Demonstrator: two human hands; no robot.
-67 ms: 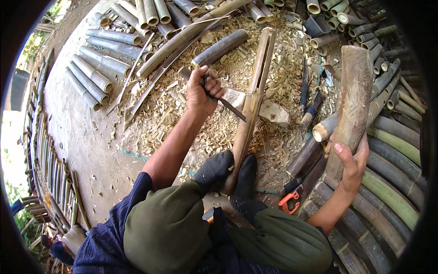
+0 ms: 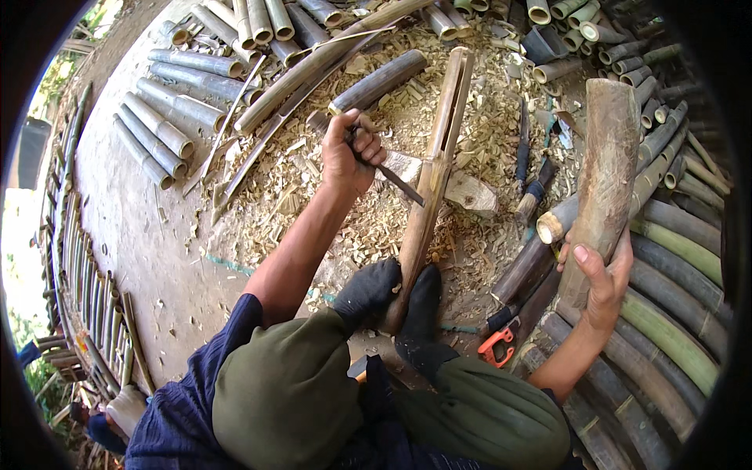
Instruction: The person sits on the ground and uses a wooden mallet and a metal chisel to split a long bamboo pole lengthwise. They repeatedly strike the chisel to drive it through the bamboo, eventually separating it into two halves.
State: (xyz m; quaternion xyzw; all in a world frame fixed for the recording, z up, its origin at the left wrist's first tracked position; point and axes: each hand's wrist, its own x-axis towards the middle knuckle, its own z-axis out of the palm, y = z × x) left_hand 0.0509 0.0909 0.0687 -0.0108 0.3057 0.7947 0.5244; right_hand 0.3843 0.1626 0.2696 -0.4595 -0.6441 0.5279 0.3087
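Note:
My left hand (image 2: 351, 160) is closed around a chisel (image 2: 403, 186), and the chisel's tip rests against a slotted bamboo piece (image 2: 432, 176). A long slot runs along the upper part of that bamboo. Its lower end is pinched between my two feet in dark socks (image 2: 368, 290). Off to the right, my right hand (image 2: 601, 282) grips the lower end of a thick, worn wooden club (image 2: 609, 149), raised upright and apart from the chisel. Beneath the slotted bamboo lies a pale wood block (image 2: 473, 193).
Wood chips (image 2: 329, 227) cover the ground around the work. Cut bamboo tubes (image 2: 180, 106) lie at the far left, and more bamboo poles (image 2: 666, 313) are stacked on the right. An orange-handled tool (image 2: 497, 346) lies near my right knee. A knife (image 2: 536, 188) rests beyond it.

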